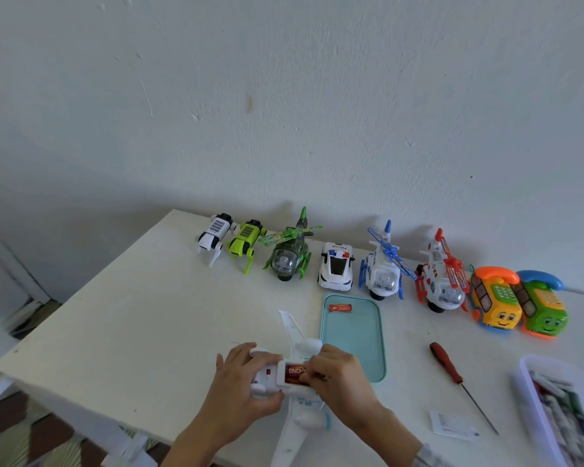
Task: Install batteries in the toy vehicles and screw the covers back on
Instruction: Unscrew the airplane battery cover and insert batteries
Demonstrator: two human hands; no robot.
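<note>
Gripping the light, rigid toy plane [297, 396] belly-up on the tabletop [149, 315], left hand [240, 389] fingers clamp its fuselage; right hand [341, 379] fingers pinch the slippery battery [294, 374] into the open compartment.

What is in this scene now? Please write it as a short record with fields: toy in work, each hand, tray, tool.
toy in work: white toy airplane, underside up, battery compartment open
left hand: holds the airplane body
right hand: presses a red battery into the compartment
tray: teal, holds one spare battery
tool: red-handled screwdriver, lying on the table, untouched
</note>
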